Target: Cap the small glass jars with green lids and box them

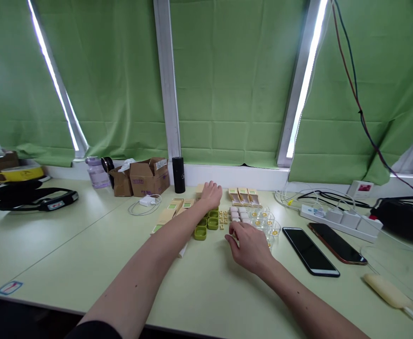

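My left hand (pixel 211 194) reaches far across the pale green table (pixel 86 245), knuckles up, over a tan box at the back; its fingers curl down and are hidden. My right hand (pixel 250 245) rests nearer, fingers loosely curled by small white pieces (pixel 237 214) and clear cups with yellow centres (pixel 264 219). Green square trays (pixel 206 226) lie between my arms. Tan packets with green labels (pixel 174 207) lie left of my left arm, and three tan sachets (pixel 244 196) stand right of that hand.
Two phones (pixel 310 251) (pixel 336 242) lie at right, beside a white power strip (pixel 340 219) with cables. A black cylinder (pixel 178 174), cardboard boxes (pixel 149 176), a purple jar (pixel 96 172) and a white charger (pixel 146 201) stand at the back. A black headset (pixel 33 197) lies far left.
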`<state>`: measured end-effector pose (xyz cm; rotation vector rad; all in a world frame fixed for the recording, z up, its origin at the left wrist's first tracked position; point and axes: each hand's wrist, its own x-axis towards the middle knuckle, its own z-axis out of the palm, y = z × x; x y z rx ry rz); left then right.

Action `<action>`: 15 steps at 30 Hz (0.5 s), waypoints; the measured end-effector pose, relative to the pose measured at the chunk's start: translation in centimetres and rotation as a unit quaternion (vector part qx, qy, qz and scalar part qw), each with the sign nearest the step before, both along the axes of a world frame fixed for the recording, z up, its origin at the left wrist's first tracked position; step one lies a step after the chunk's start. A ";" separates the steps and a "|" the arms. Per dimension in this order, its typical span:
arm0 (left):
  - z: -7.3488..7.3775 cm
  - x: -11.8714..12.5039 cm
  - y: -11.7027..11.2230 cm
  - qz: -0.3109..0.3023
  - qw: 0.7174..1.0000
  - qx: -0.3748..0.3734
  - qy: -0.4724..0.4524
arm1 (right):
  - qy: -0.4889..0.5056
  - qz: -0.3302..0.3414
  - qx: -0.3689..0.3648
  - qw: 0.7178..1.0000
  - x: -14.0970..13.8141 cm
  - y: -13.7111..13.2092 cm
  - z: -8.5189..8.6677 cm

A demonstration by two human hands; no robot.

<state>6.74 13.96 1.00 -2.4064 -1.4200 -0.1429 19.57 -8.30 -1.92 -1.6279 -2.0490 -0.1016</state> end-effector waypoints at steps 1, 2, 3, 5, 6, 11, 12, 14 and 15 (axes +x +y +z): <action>-0.1 0.2 -0.6 -0.002 1.000 0.001 -0.001 | 0.000 0.001 0.000 1.000 0.0 0.0 0.0; -0.3 0.4 -1.2 -0.002 1.000 -0.002 -0.002 | 0.000 0.001 0.001 1.000 -0.1 0.1 -0.1; -0.5 0.5 -1.7 -0.002 1.000 -0.006 -0.002 | -0.001 0.001 0.000 1.000 -0.1 0.1 -0.1; -1.0 0.7 -2.4 0.003 1.000 -0.017 -0.005 | -0.003 0.001 -0.002 1.000 -0.2 0.1 -0.1; -1.1 0.7 -2.7 0.006 1.000 -0.022 -0.008 | -0.004 0.001 -0.005 1.000 -0.3 0.1 -0.1; -1.4 1.0 -2.5 0.018 0.998 -0.055 -0.028 | -0.011 0.001 -0.012 1.000 -0.4 0.0 0.0; -1.4 1.1 -2.4 0.022 0.997 -0.061 -0.033 | -0.013 0.000 -0.014 1.000 -0.4 0.0 0.0; -1.4 1.3 -1.9 0.032 0.996 -0.074 -0.047 | -0.017 0.000 -0.017 1.000 -0.4 0.0 0.1; -1.5 1.4 -1.7 0.038 0.994 -0.082 -0.054 | -0.018 0.001 -0.017 1.000 -0.4 0.0 0.1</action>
